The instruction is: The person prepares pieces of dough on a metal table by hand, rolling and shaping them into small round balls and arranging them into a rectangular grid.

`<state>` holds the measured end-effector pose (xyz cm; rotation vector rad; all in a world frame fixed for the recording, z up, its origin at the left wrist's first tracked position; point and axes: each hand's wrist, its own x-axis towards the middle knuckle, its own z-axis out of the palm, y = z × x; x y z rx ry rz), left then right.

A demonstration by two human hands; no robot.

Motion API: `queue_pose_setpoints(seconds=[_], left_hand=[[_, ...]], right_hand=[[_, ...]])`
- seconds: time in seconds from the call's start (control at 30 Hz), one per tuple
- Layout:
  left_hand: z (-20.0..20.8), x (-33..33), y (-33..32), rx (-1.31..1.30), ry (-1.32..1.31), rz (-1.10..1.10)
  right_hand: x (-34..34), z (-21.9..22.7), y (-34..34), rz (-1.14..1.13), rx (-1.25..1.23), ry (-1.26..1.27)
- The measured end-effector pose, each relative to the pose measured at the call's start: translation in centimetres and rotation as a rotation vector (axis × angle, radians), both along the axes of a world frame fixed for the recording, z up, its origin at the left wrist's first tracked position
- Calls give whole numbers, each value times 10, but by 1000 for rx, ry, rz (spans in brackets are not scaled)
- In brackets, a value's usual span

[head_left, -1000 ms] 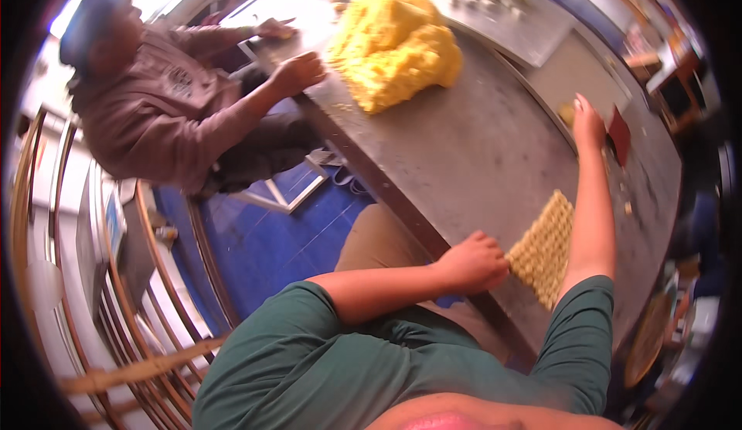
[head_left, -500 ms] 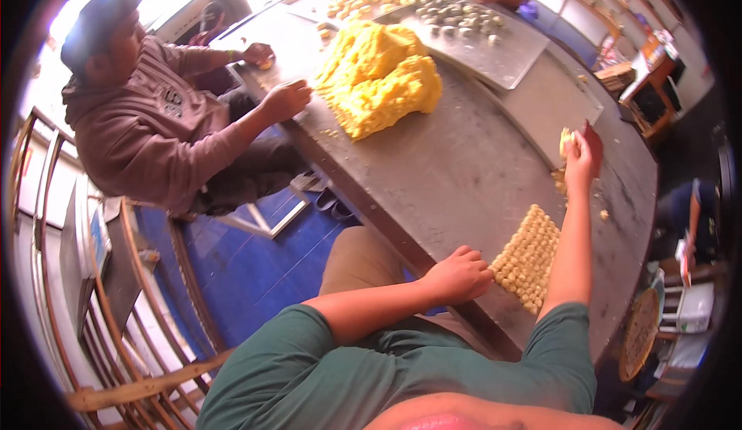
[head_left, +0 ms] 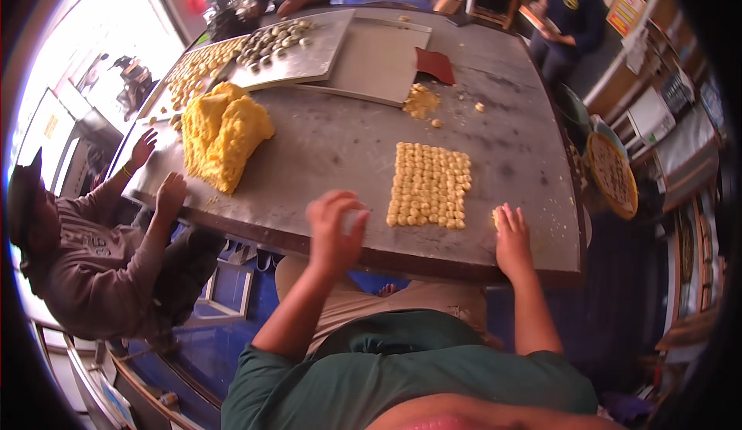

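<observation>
My left hand (head_left: 334, 233) hangs over the near table edge, fingers apart and nothing in it, a little blurred. To its right lies a block of small yellow dough balls (head_left: 430, 186) set in close rows. Just right of the block, my right hand (head_left: 512, 240) rests low on the table with its fingers over a piece of yellow dough (head_left: 495, 218); most of that piece is hidden. Flattened dough scraps (head_left: 421, 101) lie beyond the block, beside a dark red flexible sheet (head_left: 435, 66). A big yellow dough mound (head_left: 224, 136) sits at the left.
The metal table (head_left: 332, 151) carries an overlapping tray (head_left: 371, 74) and a tray of dark green pieces (head_left: 325, 47) at the back. A seated co-worker (head_left: 100, 260) works at the left; others are at the far side and far right. A round basket (head_left: 612, 175) stands at the right.
My right hand has come back from the dough scraps and red sheet to beside the ball rows. My left hand has lifted and moved left from the rows. The view has turned right.
</observation>
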<state>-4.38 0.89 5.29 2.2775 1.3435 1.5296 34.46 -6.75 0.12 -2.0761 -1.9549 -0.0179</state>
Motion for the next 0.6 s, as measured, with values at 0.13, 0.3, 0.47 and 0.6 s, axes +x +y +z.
queue_pose_setpoints(seconds=[0.13,0.3,0.47,0.6], left_hand=[[120,-56,-22,408,-8,106],[235,-139,-98,964,171,113],[248,-138,-105,976,228,105],[252,-142,-95,935,257,147]], right_hand=[[2,-14,-9,-14,217,113],[3,-24,29,65,273,178],[6,-21,31,20,419,101],[11,-29,31,-11,447,84]])
